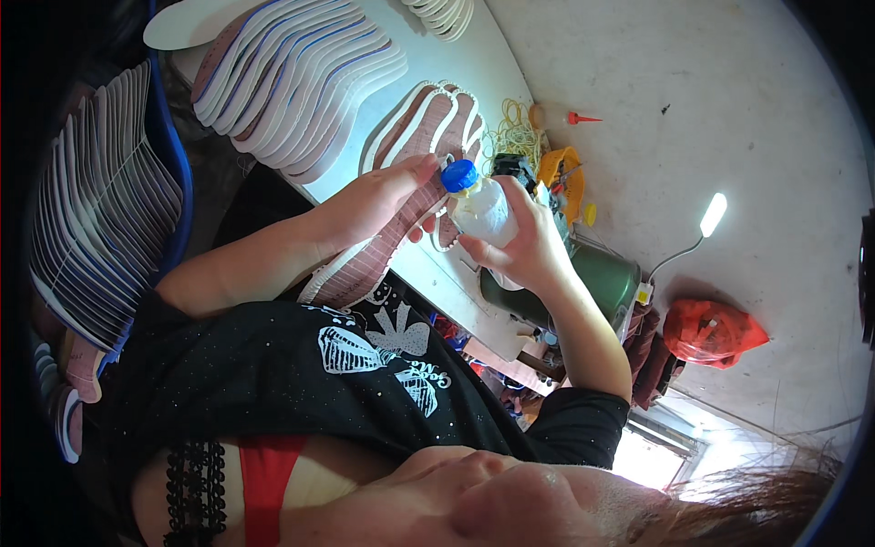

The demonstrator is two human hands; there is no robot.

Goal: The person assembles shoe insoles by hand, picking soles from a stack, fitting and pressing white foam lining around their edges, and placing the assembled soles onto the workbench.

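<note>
My left hand is closed around a long brownish-pink insole with lines across it and a white edge. Its thumb lies on top, and some fingertips show on the far side. In my right hand is a clear plastic bottle with whitish contents. The bottle is tilted, its blue cap toward the insole and close to my left thumb. Whether the cap touches the insole I cannot tell. Just beyond, several similar white-edged insoles lie overlapping on the white table.
A fanned stack of pale insoles covers the table's left part. Another tied stack stands at far left beside a blue edge. Yellow string, a yellow basket and a green cylinder line the right side. A lamp and red bag are farther right.
</note>
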